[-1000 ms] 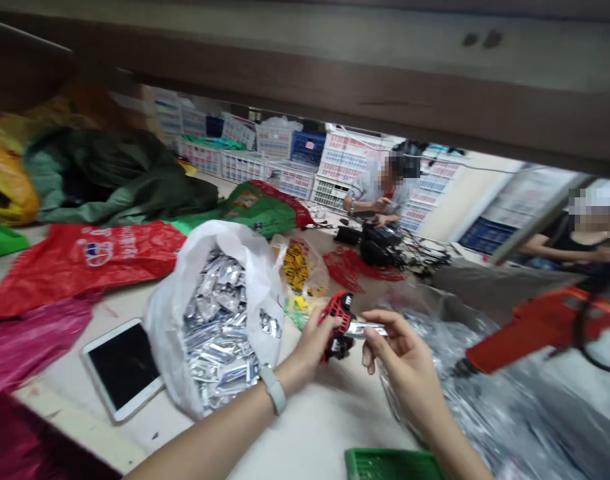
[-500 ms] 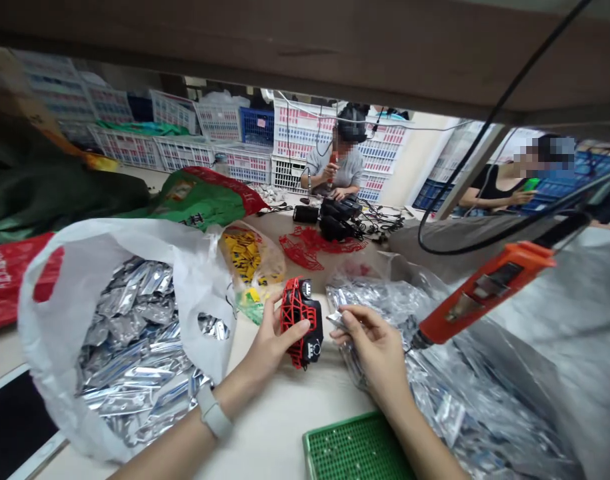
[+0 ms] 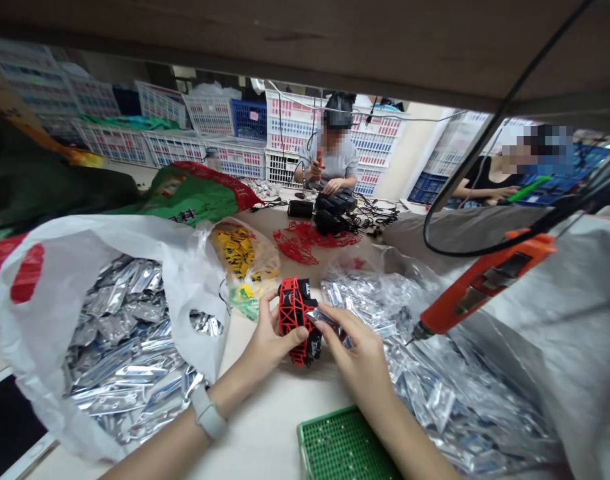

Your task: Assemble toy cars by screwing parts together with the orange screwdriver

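My left hand [image 3: 275,339] is closed around a black part with a red lattice frame [image 3: 293,320], holding it above the white tabletop. Between the thumb and fingertips of my right hand [image 3: 357,343] is a small shiny silver piece [image 3: 321,316], set against the right side of the black and red part. Whether the silver piece is seated or only touching, I cannot tell. To the left stands a white plastic bag [image 3: 185,253] full of silver pieces. A clear plastic bag [image 3: 449,380] with more silver pieces lies right of my right hand.
An orange electric screwdriver [image 3: 485,283] hangs at the right on a black cable. A green tray [image 3: 301,443] lies in front, partly under my right forearm. Beyond are a bag of yellow pieces [image 3: 239,252], red lattice frames [image 3: 299,243] and a seated co-worker [image 3: 335,157].
My right hand has moved left, bringing the silver piece from beside the black and red part up against it. My left hand has turned the part slightly. The view has shifted a little.
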`<action>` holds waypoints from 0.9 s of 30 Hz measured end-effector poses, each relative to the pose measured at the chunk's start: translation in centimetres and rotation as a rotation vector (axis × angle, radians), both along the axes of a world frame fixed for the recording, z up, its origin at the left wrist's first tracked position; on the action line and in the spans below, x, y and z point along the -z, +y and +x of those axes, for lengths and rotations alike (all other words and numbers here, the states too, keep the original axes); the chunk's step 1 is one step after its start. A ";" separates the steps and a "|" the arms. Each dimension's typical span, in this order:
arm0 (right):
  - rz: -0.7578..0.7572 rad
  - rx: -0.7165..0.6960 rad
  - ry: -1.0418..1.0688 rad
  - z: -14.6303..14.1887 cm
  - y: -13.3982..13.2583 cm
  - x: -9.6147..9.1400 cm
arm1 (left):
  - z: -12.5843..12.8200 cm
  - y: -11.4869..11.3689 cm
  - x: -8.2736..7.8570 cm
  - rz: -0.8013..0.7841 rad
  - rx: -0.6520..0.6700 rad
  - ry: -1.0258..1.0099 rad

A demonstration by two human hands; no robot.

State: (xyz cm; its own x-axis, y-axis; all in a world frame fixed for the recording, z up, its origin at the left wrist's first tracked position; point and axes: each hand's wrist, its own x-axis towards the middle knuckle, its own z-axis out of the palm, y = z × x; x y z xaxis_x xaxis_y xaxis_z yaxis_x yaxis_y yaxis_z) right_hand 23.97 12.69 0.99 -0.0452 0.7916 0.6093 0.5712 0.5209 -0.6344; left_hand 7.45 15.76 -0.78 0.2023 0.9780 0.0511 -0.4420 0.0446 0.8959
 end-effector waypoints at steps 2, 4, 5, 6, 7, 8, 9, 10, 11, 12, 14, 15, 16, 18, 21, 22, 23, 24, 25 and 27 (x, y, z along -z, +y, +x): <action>0.008 0.018 -0.032 -0.1 0.0 0.3 | 0.0 0.0 0.0 0.004 -0.013 0.008; 0.007 0.017 -0.041 -0.2 0.1 0.6 | 0.0 0.0 0.1 0.011 -0.027 0.023; -0.004 0.003 -0.046 -0.3 0.2 0.7 | 0.0 0.0 0.3 0.020 -0.036 0.031; -0.021 -0.018 -0.055 -0.3 0.2 0.8 | 0.1 0.0 0.5 0.031 -0.039 0.043; -0.042 -0.040 -0.061 -0.3 0.2 0.8 | 0.1 0.1 0.7 0.044 -0.043 0.057; -0.065 -0.060 -0.067 -0.3 0.3 0.8 | 0.1 0.1 1.1 0.058 -0.043 0.071; -0.088 -0.076 -0.074 -0.3 0.3 0.8 | 0.2 0.2 1.4 0.072 -0.044 0.084; -0.110 -0.089 -0.082 -0.2 0.3 0.9 | 0.2 0.4 1.7 0.085 -0.048 0.098; -0.131 -0.101 -0.090 -0.2 0.3 0.9 | 0.2 0.5 2.1 0.097 -0.055 0.113; -0.148 -0.111 -0.096 -0.1 0.3 0.9 | 0.2 0.5 2.3 0.109 -0.066 0.128; -0.167 -0.131 -0.098 0.0 0.4 1.1 | 0.2 0.6 2.4 0.116 -0.075 0.159; -0.167 -0.138 -0.092 0.0 0.5 1.2 | 0.2 0.5 2.3 0.109 -0.073 0.169; -0.161 -0.139 -0.085 0.1 0.6 1.2 | 0.1 0.5 2.2 0.094 -0.062 0.172; -0.143 -0.131 -0.068 0.2 0.7 1.2 | 0.1 0.4 1.6 0.047 -0.028 0.168; -0.104 -0.108 -0.026 0.4 0.8 0.7 | -0.1 0.4 1.0 -0.022 -0.039 0.176; -0.092 -0.095 -0.006 0.4 0.8 0.5 | -0.1 0.5 0.9 -0.036 -0.058 0.179; -0.087 -0.077 0.017 0.4 0.7 0.3 | -0.1 0.6 0.8 -0.046 -0.080 0.175; -0.090 -0.057 0.046 0.5 0.7 0.1 | -0.2 0.7 0.7 -0.059 -0.093 0.159; -0.101 -0.037 0.079 0.5 0.7 0.0 | -0.2 0.7 0.5 -0.080 -0.097 0.130; -0.143 -0.005 0.163 0.5 0.7 0.0 | -0.4 0.7 0.1 -0.151 -0.086 0.053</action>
State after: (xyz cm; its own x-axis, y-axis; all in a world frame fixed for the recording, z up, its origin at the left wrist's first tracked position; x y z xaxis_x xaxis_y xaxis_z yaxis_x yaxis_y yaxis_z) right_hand 24.45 13.41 0.97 0.0406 0.8708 0.4900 0.4523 0.4213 -0.7861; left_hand 7.10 16.44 -0.89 0.1159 0.9875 -0.1065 -0.4024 0.1447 0.9040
